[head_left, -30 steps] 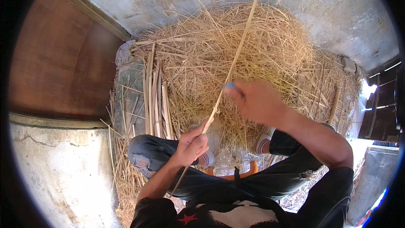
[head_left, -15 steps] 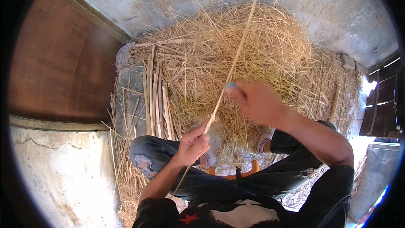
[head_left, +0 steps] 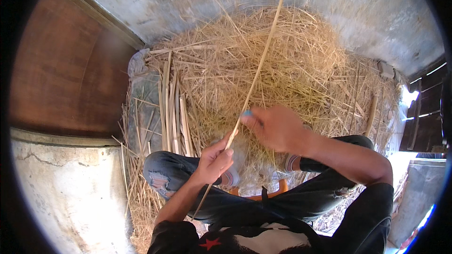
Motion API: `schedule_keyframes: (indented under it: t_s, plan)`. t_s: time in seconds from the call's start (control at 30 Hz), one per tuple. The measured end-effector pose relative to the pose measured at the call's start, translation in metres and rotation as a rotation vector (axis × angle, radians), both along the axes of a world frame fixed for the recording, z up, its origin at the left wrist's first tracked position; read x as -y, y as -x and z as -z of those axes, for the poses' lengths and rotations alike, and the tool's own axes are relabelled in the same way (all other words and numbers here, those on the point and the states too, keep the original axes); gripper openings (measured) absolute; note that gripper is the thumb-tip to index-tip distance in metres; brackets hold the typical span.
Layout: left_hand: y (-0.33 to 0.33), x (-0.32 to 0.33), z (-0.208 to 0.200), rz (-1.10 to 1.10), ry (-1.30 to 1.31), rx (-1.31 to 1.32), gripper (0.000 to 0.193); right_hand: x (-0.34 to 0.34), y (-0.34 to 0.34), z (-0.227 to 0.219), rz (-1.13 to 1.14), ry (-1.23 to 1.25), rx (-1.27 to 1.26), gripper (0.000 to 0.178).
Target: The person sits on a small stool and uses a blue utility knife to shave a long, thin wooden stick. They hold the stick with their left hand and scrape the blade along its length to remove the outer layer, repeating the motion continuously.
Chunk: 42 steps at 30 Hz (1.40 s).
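Observation:
A long, thin, pale bamboo strip (head_left: 262,61) slants up and away from my lap toward the far wall. My left hand (head_left: 215,162) is closed around its lower part, with the thin tail sticking out below toward my trousers. Just above that grip, my right hand (head_left: 278,126) is closed beside the strip, its thumb side against or very near it. A small blue patch (head_left: 247,113) shows at the right thumb. Whatever the right fingers hold is hidden and blurred.
A large heap of straw-coloured shavings (head_left: 301,42) lies ahead against the grey wall (head_left: 358,14). Split bamboo pieces (head_left: 174,113) lie to the left of my feet. A brown wooden panel (head_left: 70,66) stands far left. Part of an orange seat (head_left: 282,187) shows under my legs.
My right hand has moved down and left along the strip, closer to my left hand. The strip's far end has shifted slightly left. My left hand has barely moved.

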State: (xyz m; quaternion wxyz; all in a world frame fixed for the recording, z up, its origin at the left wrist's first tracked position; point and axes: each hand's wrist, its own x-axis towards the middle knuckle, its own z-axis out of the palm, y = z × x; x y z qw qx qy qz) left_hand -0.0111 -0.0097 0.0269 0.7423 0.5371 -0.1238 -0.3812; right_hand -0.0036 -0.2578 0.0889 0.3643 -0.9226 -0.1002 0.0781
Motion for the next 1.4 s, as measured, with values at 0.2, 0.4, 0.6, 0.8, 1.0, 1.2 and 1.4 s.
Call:
schedule_keyframes:
  t_s: [0.2,0.4,0.6,0.8,1.0,1.2,1.4]
  plan:
    - [0.001,-0.002,0.005,0.033,0.013,0.060,0.055,-0.003,0.009,0.017,-0.136,-0.215,-0.093,0.042]
    - [0.001,0.001,0.001,0.039,-0.012,0.045,0.056,0.019,-0.008,0.007,-0.120,-0.303,-0.109,0.042]
    - [0.001,0.001,0.000,-0.002,-0.148,0.176,0.058,0.028,-0.019,-0.008,0.184,-0.301,-0.004,0.032]
    - [0.003,0.009,0.007,-0.089,-0.266,0.357,0.060,0.008,-0.006,0.019,0.080,-0.311,-0.248,0.032]
    - [-0.001,0.007,0.020,-0.067,-0.350,0.584,0.063,-0.004,0.000,0.029,0.087,-0.380,-0.135,0.040]
    - [0.001,0.008,0.020,-0.110,-0.446,0.639,0.061,-0.005,0.003,0.023,0.061,-0.358,-0.105,0.034]
    - [0.001,0.014,0.009,-0.218,-0.338,0.405,0.061,-0.001,0.005,0.021,-0.006,-0.293,-0.087,0.027]
